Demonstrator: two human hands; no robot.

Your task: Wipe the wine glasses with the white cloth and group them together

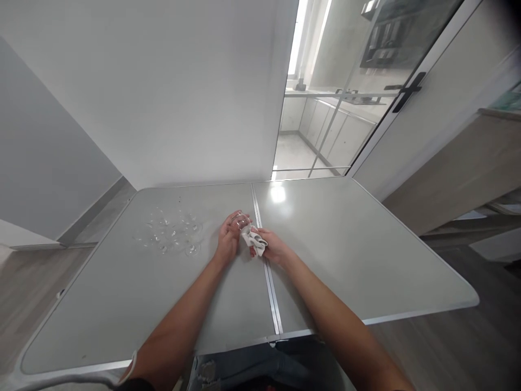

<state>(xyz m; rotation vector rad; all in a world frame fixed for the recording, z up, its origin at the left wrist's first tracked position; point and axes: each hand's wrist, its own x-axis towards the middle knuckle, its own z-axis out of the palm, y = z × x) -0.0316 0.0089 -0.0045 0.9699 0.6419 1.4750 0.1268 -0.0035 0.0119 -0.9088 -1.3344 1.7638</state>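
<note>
The left hand (228, 239) is curling its fingers around a clear glass (240, 219), holding it tilted just above the counter (366, 250). The right hand (275, 246) is closing on a crumpled white cloth (256, 242) and pressing it against the near end of the glass. Both are sitting near the metal strip (273, 304) that is running across the counter. Farther left, a cluster of clear glassware (174, 233) is standing on the counter, its single outlines blurring together.
</note>
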